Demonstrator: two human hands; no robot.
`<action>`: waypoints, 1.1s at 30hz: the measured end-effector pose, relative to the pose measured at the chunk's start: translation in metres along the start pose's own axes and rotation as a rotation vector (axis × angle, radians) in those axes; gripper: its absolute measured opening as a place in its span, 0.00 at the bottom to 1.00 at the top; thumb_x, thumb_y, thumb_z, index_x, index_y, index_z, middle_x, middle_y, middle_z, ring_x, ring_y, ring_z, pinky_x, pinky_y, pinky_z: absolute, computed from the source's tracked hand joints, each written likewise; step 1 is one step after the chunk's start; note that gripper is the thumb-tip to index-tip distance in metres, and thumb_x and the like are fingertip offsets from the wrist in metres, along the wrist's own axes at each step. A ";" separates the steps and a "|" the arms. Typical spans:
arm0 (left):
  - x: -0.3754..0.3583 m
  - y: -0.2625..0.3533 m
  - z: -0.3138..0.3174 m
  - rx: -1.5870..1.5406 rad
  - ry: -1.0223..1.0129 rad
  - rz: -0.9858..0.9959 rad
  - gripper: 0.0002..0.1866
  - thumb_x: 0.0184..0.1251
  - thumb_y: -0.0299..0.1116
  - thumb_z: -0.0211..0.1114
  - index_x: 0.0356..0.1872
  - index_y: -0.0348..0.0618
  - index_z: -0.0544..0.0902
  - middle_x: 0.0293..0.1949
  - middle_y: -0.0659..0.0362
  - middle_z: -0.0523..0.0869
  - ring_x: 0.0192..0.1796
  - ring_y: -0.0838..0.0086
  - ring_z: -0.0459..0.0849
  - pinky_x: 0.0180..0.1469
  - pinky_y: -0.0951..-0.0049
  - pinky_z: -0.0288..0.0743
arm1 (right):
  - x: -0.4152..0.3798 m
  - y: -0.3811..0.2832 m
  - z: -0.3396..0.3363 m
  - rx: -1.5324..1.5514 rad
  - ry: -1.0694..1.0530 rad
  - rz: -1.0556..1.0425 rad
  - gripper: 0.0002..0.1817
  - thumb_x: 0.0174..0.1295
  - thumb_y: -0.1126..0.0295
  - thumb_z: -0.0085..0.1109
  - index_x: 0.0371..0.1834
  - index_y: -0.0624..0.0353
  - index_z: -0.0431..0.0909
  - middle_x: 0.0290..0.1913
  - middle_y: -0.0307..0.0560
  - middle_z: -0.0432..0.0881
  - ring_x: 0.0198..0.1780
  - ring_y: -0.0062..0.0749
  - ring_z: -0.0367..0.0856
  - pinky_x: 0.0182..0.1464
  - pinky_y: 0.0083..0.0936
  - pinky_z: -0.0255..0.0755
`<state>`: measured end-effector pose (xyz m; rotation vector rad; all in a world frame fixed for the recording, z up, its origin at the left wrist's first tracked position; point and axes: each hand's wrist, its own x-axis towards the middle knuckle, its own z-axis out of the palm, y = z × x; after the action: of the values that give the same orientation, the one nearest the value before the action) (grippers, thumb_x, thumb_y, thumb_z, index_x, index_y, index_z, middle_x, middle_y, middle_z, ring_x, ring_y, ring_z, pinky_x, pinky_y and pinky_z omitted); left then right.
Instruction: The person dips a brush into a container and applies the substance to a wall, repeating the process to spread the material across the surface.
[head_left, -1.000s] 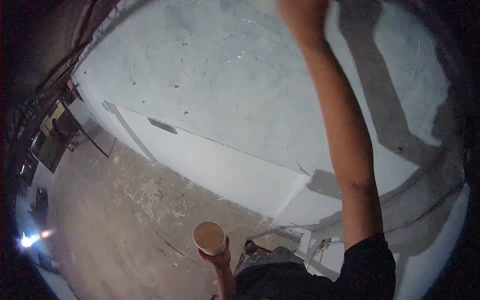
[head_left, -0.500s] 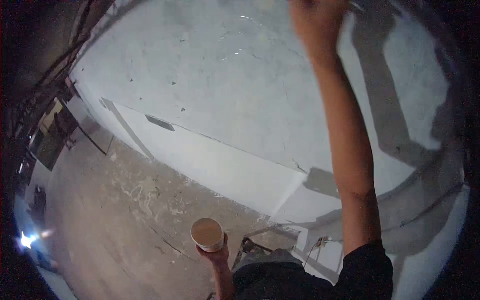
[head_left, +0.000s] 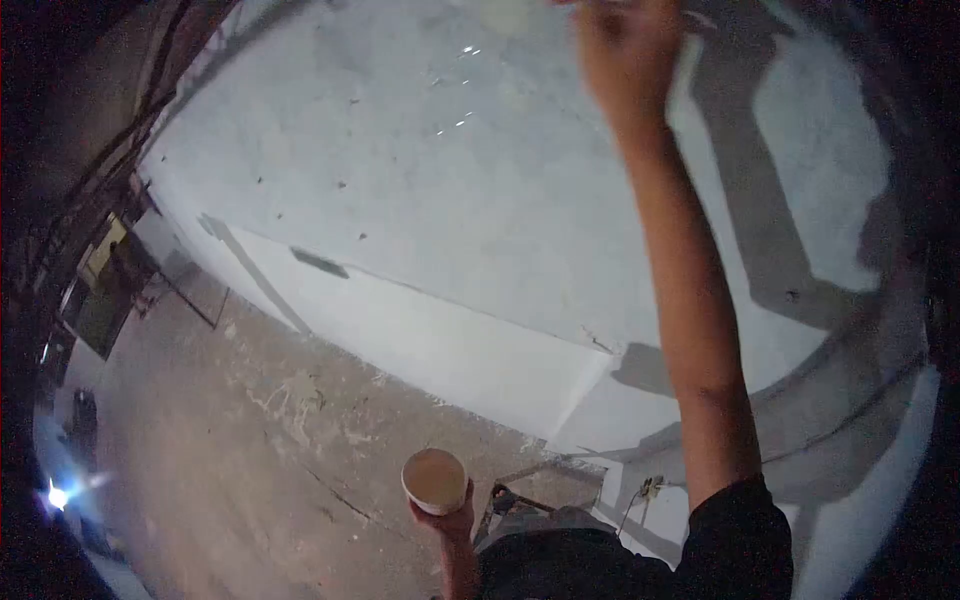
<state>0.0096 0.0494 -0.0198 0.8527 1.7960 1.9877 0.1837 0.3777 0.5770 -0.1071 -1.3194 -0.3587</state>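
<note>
My left hand [head_left: 443, 516] holds a small white tub [head_left: 434, 481] from below, low in the view; the tub is upright and filled with a tan paste. My right arm reaches straight up along the pale grey wall [head_left: 450, 190]. My right hand [head_left: 625, 45] is closed at the top edge of the view, pressed against the wall. Something thin shows just past its fingers, but it is cut off by the frame and I cannot make out what it is.
A white lower band of wall [head_left: 430, 335] runs diagonally above a stained concrete floor [head_left: 250, 460] far below. A metal frame, perhaps a ladder or scaffold [head_left: 500, 500], stands under me. A dark doorway [head_left: 110, 290] is at far left and a bright lamp [head_left: 58, 495] at lower left.
My right hand has shifted slightly right and down along the wall. The tub in my left hand has moved a little right and lower.
</note>
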 end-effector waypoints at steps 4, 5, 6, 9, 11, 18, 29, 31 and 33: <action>-0.008 -0.021 -0.012 0.219 0.010 0.271 0.59 0.42 0.19 0.85 0.76 0.55 0.59 0.72 0.50 0.69 0.70 0.57 0.75 0.63 0.49 0.81 | -0.009 0.022 0.021 -0.246 -0.367 0.046 0.30 0.74 0.56 0.65 0.15 0.62 0.72 0.14 0.51 0.71 0.17 0.42 0.73 0.23 0.39 0.63; -0.011 -0.019 -0.014 0.211 0.002 0.274 0.59 0.42 0.19 0.85 0.76 0.55 0.59 0.72 0.50 0.69 0.70 0.57 0.75 0.63 0.49 0.81 | -0.016 0.032 0.033 -0.247 -0.136 -0.094 0.33 0.74 0.55 0.65 0.11 0.61 0.68 0.11 0.49 0.66 0.14 0.40 0.65 0.22 0.39 0.59; -0.013 -0.015 -0.016 -0.384 0.000 -0.141 0.57 0.47 0.28 0.85 0.78 0.59 0.58 0.73 0.51 0.69 0.72 0.56 0.73 0.63 0.45 0.80 | -0.019 0.038 0.025 -0.308 -0.173 -0.102 0.33 0.74 0.56 0.65 0.10 0.61 0.68 0.11 0.48 0.65 0.13 0.40 0.64 0.22 0.39 0.59; -0.010 -0.028 -0.022 -0.925 0.102 -0.613 0.58 0.49 0.36 0.86 0.78 0.62 0.54 0.76 0.51 0.60 0.74 0.53 0.67 0.62 0.40 0.82 | -0.016 0.023 -0.017 -0.281 -0.122 0.044 0.21 0.75 0.62 0.64 0.25 0.66 0.83 0.18 0.45 0.80 0.18 0.31 0.74 0.23 0.32 0.67; -0.017 -0.051 -0.023 -0.877 0.213 -0.678 0.62 0.47 0.36 0.88 0.78 0.61 0.50 0.79 0.51 0.51 0.74 0.50 0.63 0.61 0.39 0.84 | -0.009 0.016 -0.041 -0.110 0.015 -0.039 0.12 0.77 0.66 0.62 0.46 0.66 0.83 0.31 0.46 0.87 0.23 0.23 0.78 0.26 0.24 0.73; -0.006 -0.093 -0.033 -0.305 -0.008 -0.113 0.67 0.40 0.25 0.88 0.79 0.65 0.48 0.76 0.48 0.59 0.73 0.51 0.68 0.59 0.34 0.83 | -0.032 0.040 -0.005 -0.242 -0.183 -0.015 0.25 0.72 0.50 0.64 0.23 0.58 0.82 0.19 0.52 0.82 0.24 0.48 0.84 0.31 0.44 0.74; 0.003 -0.044 -0.030 -0.796 0.179 -0.495 0.56 0.52 0.36 0.84 0.80 0.61 0.55 0.71 0.47 0.70 0.73 0.52 0.72 0.63 0.35 0.77 | -0.014 -0.017 -0.044 -0.164 0.034 -0.091 0.11 0.80 0.66 0.57 0.41 0.64 0.81 0.28 0.44 0.85 0.22 0.19 0.78 0.25 0.22 0.74; 0.013 -0.018 -0.027 -1.014 0.252 -0.650 0.41 0.66 0.60 0.67 0.78 0.62 0.64 0.72 0.55 0.71 0.74 0.52 0.70 0.63 0.36 0.77 | -0.016 -0.008 -0.025 0.075 0.018 0.089 0.12 0.80 0.65 0.58 0.40 0.64 0.80 0.26 0.42 0.84 0.18 0.20 0.75 0.24 0.23 0.73; 0.006 -0.081 -0.041 -0.678 0.118 -0.346 0.40 0.67 0.58 0.67 0.77 0.62 0.65 0.73 0.55 0.70 0.74 0.53 0.69 0.63 0.36 0.77 | -0.004 -0.024 -0.041 -0.071 -0.212 0.296 0.12 0.80 0.66 0.58 0.40 0.64 0.80 0.30 0.44 0.85 0.21 0.20 0.78 0.23 0.23 0.72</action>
<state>-0.0328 0.0336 -0.0983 0.1991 1.0793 2.2055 0.2136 0.3448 0.5602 -0.4049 -1.4749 -0.1446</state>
